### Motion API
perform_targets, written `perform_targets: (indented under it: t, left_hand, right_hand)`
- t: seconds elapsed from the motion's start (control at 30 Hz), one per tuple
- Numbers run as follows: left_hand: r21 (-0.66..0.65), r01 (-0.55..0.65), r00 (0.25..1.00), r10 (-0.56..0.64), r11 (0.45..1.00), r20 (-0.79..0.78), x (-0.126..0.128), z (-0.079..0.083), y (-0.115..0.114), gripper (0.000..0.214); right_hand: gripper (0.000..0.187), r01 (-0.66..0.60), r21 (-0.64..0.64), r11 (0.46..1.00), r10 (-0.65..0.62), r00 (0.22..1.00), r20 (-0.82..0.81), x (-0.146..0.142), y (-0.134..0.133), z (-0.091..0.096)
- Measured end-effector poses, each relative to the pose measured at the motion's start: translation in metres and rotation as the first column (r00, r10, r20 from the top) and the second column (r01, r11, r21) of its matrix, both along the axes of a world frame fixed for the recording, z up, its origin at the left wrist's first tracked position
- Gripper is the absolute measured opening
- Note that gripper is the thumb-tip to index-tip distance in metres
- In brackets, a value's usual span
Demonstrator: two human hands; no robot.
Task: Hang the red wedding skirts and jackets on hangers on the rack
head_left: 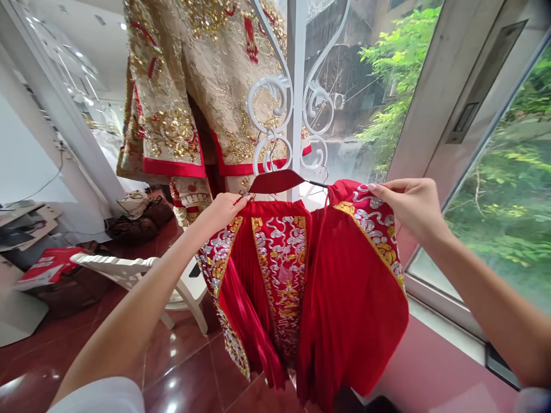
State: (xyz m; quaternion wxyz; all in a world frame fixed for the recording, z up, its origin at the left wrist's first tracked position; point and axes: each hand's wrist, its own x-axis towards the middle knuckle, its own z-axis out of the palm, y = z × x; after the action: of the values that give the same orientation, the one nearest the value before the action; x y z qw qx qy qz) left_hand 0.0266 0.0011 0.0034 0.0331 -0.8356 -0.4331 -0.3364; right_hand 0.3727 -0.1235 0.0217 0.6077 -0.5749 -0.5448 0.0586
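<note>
Pinching a red skirt (pixel 282 298), left hand (pixel 221 211), right hand (pixel 408 207), fingers nearly closed

Floor: glossy red tile (pixel 185 373) | white plastic chair (pixel 129 274) | window (pixel 344 143): green trees (pixel 503 189)

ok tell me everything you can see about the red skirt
The red skirt hangs from a dark red hanger, its top edge pinched and spread by the left hand and right hand. The fabric looks silky, with fine pleats either side of a flat central panel embroidered in silver and gold. Similar embroidery with gold trim edges the side panels. The bottom hem runs out of view.
</note>
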Motion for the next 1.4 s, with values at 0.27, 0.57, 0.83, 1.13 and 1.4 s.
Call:
perform_targets:
  t: [0.27,0.57,0.83,1.13,1.4]
  left_hand:
    - [0.004,-0.018,1.000,0.018,1.000,-0.025,-0.002,0.008,-0.001,0.042]
    - [-0.015,0.041,0.999,-0.041,0.999,-0.007,-0.004,0.009,-0.001,0.040]
    - [-0.013,0.034,0.998,-0.034,0.999,-0.047,-0.008,0.011,0.002,0.041]
    - [-0.006,0.073,0.997,-0.073,0.997,-0.025,-0.009,0.007,0.005,0.041]
    - [-0.035,0.087,0.996,-0.088,0.996,-0.029,-0.009,0.010,0.001,0.041]
  right_hand:
    - [0.024,-0.497,-0.185,0.848,0.336,0.773,-0.539,-0.007,-0.010,-0.027]
    - [0.031,-0.707,-0.096,0.700,0.399,0.499,-0.769,0.013,-0.005,-0.090]
    - [0.029,-0.762,-0.340,0.551,0.505,0.629,-0.591,0.007,-0.006,-0.090]
    - [0.023,0.074,0.091,0.993,-0.085,0.989,0.125,0.055,-0.012,-0.013]
    - [0.033,-0.550,-0.398,0.734,0.417,0.828,-0.376,0.034,0.026,-0.090]
